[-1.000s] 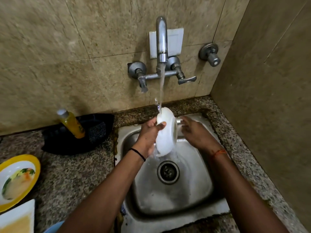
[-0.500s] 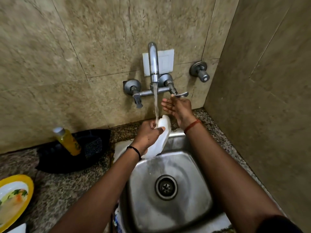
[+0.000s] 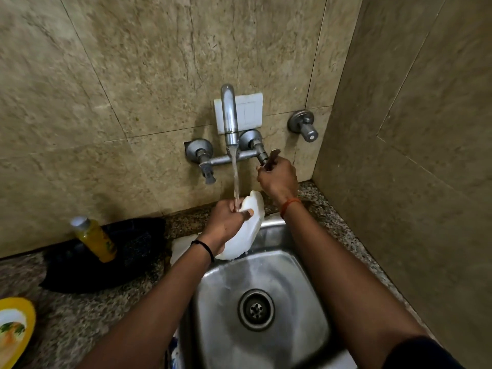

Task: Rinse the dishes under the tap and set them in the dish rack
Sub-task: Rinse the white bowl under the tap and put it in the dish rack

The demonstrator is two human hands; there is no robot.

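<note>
Half a second back the right hand [image 3: 277, 177] hovered open-palmed just under the right tap handle [image 3: 273, 157]; it has now closed round that handle, fingers curled over the lever, though blur makes the exact grip hard to read. A second ago the same hand was down at the sink beside the bowl. The left hand [image 3: 227, 221] has kept its hold throughout: thumb laid across the outer face of the bowl [image 3: 247, 230], fingers wrapped behind the rim. The bowl, white, has gone from standing nearly upright on edge to leaning; its long axis now runs from upper right near the wall down to lower left, over the back left corner of the sink [image 3: 298, 283]. Which way its open side faces is hard to tell from here. Water [image 3: 236, 177] falls from the spout [image 3: 229, 113] and lands on the left hand's fingers at the bowl's upper rim. On the stone surface [image 3: 87, 312] to the left stand a yellow bottle [image 3: 94, 239] on a black tray [image 3: 127, 251], and a yellow-rimmed plate [image 3: 14, 334] lies at the frame's edge.
</note>
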